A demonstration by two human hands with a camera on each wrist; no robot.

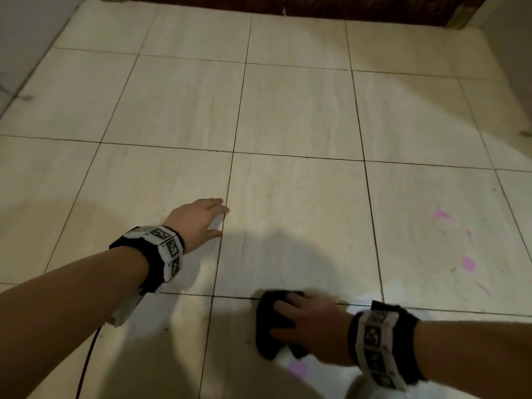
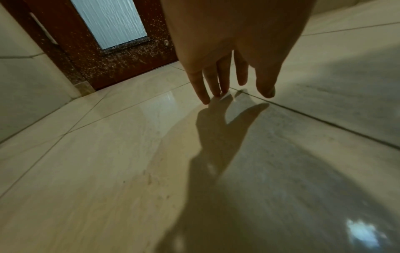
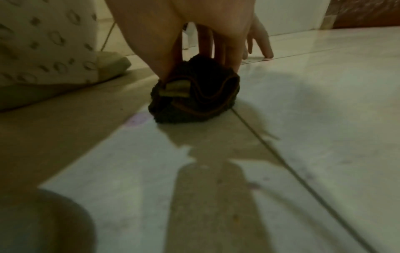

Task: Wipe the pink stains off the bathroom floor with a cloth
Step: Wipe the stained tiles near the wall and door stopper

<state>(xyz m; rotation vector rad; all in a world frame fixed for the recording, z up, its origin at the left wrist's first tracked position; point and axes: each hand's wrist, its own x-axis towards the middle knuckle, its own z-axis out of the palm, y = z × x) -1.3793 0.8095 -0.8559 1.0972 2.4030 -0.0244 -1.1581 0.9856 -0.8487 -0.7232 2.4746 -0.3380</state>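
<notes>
A dark bunched cloth (image 1: pixel 267 338) lies on the pale tiled floor (image 1: pixel 288 110) near the bottom of the head view. My right hand (image 1: pixel 288 315) grips it from above, thumb on one side and fingers over the top (image 3: pixel 199 65), and holds the cloth (image 3: pixel 194 102) down on the tile. A pink stain (image 1: pixel 298 370) shows just beside the cloth, faint in the right wrist view (image 3: pixel 137 119). Two more pink stains (image 1: pixel 442 214) (image 1: pixel 468 264) mark the tile to the right. My left hand (image 1: pixel 221 220) is empty, its straight fingers (image 2: pixel 223 80) touching the floor.
A dark red door (image 1: pixel 288 7) with a frosted pane (image 2: pixel 112 22) closes the far end. Walls border the floor on the left (image 1: pixel 17 38) and right (image 1: pixel 512 38). A dark cable (image 1: pixel 86 364) trails under my left forearm. Patterned clothing (image 3: pixel 43 51) sits close behind the cloth.
</notes>
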